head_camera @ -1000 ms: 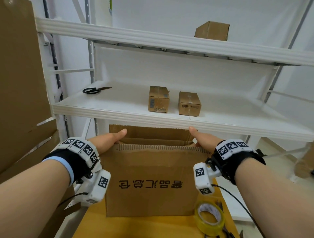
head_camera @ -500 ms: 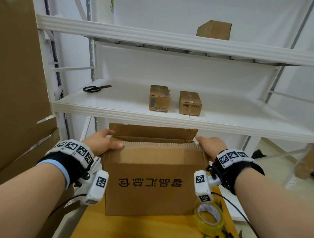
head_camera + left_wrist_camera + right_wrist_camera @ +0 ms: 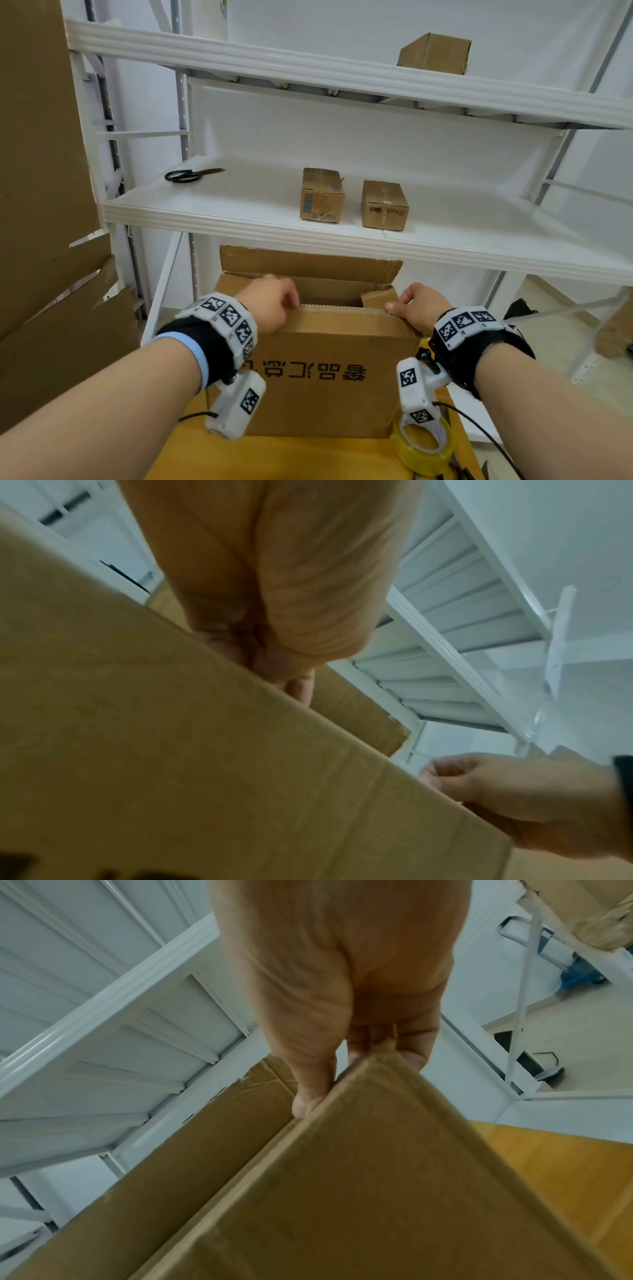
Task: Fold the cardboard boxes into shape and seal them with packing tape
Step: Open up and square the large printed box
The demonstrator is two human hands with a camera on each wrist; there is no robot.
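A brown cardboard box with black printed characters stands on a yellow table, its top open and the far flap upright. My left hand grips the near flap's top edge at the left corner, fingers curled over it. At the right corner my right hand pinches the same edge, thumb inside and fingers outside. A small side flap sticks up inside by the right hand. A roll of clear packing tape lies on the table by the box's right front corner.
A white metal shelf overhangs the box. On it lie black scissors and two small sealed boxes. Another box sits on the upper shelf. Large cardboard sheets lean at the left.
Both hands have come back from the box's side flaps to the near flap's top edge and now grip it. The side flaps have gone down inside the box.
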